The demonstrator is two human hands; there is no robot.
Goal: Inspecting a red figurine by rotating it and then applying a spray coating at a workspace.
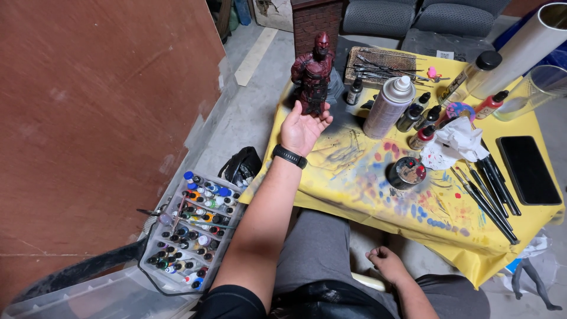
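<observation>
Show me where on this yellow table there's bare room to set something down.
Freest: the paint-smeared patch of the yellow table cover, bordered by the left hand, grey spray can and round paint-crusted lid. The near edge below the black brushes is also bare. The far side, around the small bottles, is crowded.

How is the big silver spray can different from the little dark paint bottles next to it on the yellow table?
The silver spray can is tall and wide with a white nozzle cap; the small dark paint bottles are much shorter and thinner with black caps. The can is pale metal all over; the bottles look dark, some with coloured labels. There is one can but several bottles. All stand on the paint-spattered yellow table cover.
</observation>
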